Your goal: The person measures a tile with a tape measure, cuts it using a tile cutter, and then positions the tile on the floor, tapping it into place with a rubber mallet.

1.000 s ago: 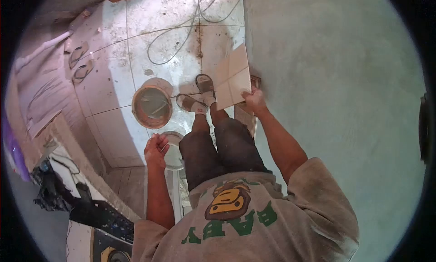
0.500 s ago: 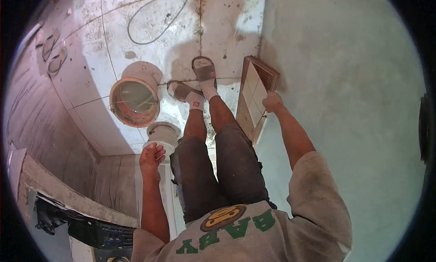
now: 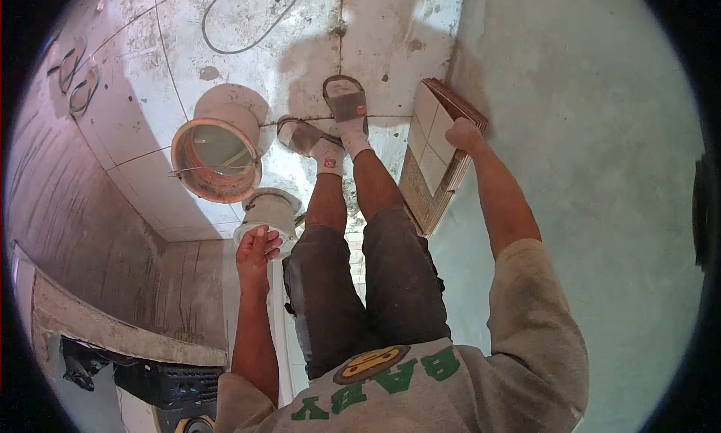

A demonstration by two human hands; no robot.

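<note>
A stack of tiles [image 3: 428, 187] leans against the wall at my right, with a lighter tile [image 3: 431, 136] marked by crossing lines at its front. My right hand [image 3: 466, 135] is closed over the upper right edge of the tiles, its fingertips hidden behind that edge. My left hand [image 3: 257, 250] hangs in the air with loosely curled, slightly parted fingers and nothing visible in them. In this view it overlaps a small white bucket [image 3: 264, 217] on the floor.
A larger bucket [image 3: 218, 161] holding liquid stands ahead on the left of the stained tile floor [image 3: 300, 65]. A thin cable [image 3: 263, 36] loops beyond my feet. Sandals [image 3: 84, 87] lie far left. A black speaker-like box [image 3: 169, 384] is at lower left; a bare wall [image 3: 601, 170] rises at right.
My right hand has shifted farther along the tile edge, away from my body. My left hand has moved slightly right, its fingers a little more curled. The view has tilted slightly.
</note>
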